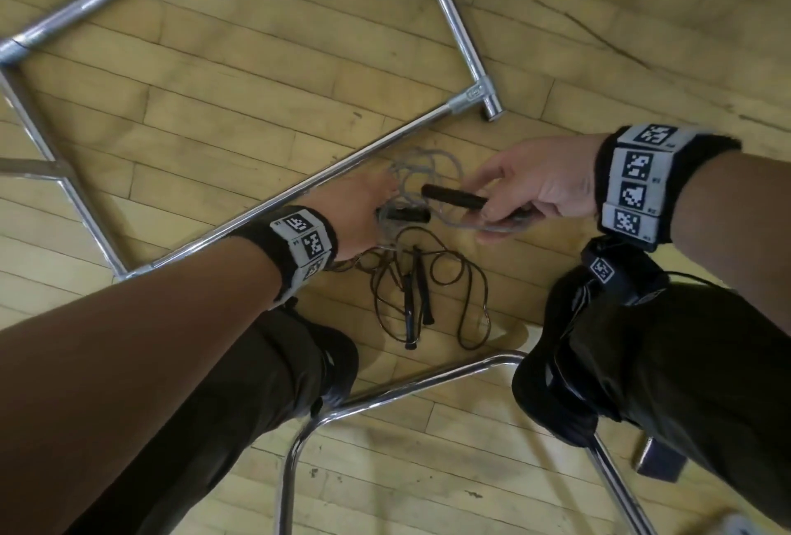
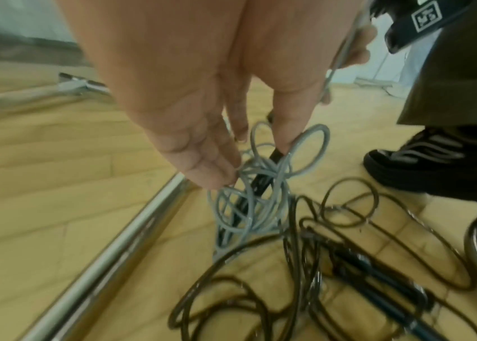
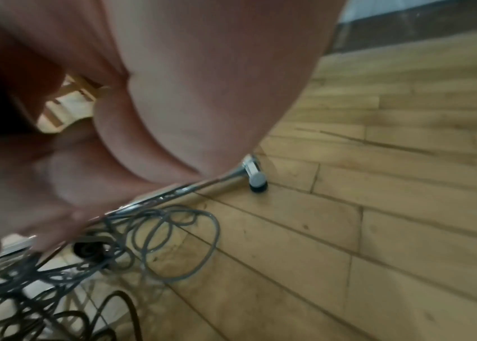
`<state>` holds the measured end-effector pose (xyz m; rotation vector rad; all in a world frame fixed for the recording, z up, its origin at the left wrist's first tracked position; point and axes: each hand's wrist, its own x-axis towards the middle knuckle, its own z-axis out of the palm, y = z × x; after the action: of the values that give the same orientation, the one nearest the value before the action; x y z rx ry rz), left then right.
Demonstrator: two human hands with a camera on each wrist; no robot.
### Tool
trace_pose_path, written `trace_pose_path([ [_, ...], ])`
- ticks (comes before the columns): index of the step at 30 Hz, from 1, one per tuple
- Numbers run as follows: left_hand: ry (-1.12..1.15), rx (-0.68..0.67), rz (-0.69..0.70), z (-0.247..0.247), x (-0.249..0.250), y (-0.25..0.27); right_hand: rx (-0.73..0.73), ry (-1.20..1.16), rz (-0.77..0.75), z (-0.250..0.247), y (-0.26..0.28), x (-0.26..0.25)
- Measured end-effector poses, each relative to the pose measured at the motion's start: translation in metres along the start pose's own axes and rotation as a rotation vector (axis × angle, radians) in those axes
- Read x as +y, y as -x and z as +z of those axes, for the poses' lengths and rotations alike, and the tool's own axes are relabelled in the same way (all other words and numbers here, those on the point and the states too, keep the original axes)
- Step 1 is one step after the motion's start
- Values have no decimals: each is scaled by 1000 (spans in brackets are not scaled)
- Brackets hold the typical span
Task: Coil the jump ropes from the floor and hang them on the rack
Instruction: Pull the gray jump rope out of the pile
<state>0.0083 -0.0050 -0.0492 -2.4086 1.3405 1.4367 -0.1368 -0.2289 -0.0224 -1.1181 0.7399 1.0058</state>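
Nearest to us, between our shoes, the dark rope (image 1: 411, 290) lies loose on the wooden floor (image 1: 257, 115), its two handles side by side, long axes running toward and away from us. Neither hand touches it.

Just beyond it, our right hand (image 1: 526, 192) has its fingers curled round one black handle (image 1: 453, 197) of the grey rope (image 2: 248, 196), with a strand of grey cord also in the grip. This handle's long axis runs left to right, its free end pointing at our left hand (image 1: 364, 218).

The left hand reaches into the tangled grey loops; in the left wrist view its fingers (image 2: 210, 166) are nearly straight and together, the tips touching the cord. The second grey-rope handle (image 1: 406, 215) lies just beside this hand, also left to right. We judge the left hand nearer to it.

Farthest, the chrome rack (image 1: 299, 188) base bar runs diagonally, just behind the grey loops.
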Motion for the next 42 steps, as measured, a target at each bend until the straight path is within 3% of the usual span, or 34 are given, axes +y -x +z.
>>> trace_pose_path([
  [3,-14,60,55,-31,26,21,24,249,-70,15,25,-24],
  [8,-21,162,125,-85,76,77,236,742,-213,53,81,-76],
  [10,142,174,113,-104,88,105,295,829,-252,70,107,-88],
  [13,460,236,98,-116,94,143,289,753,-298,92,145,-99],
  [16,828,391,80,-119,97,182,351,882,-297,114,187,-108],
  [18,879,505,70,-123,104,208,407,1019,-292,132,218,-113],
  [20,727,586,95,-131,115,236,434,1071,-318,149,246,-118],
  [23,289,661,110,-150,143,279,499,1132,-360,174,284,-125],
  [27,-454,570,22,-171,180,322,572,1281,-395,202,321,-128],
  [30,-579,526,16,-171,201,334,653,1354,-459,218,334,-125],
  [34,-124,496,65,-175,201,328,735,1291,-596,213,338,-119],
  [36,108,551,93,-180,188,322,763,1181,-690,197,339,-114],
  [42,972,499,378,-191,152,299,637,521,-833,149,336,-105],
])
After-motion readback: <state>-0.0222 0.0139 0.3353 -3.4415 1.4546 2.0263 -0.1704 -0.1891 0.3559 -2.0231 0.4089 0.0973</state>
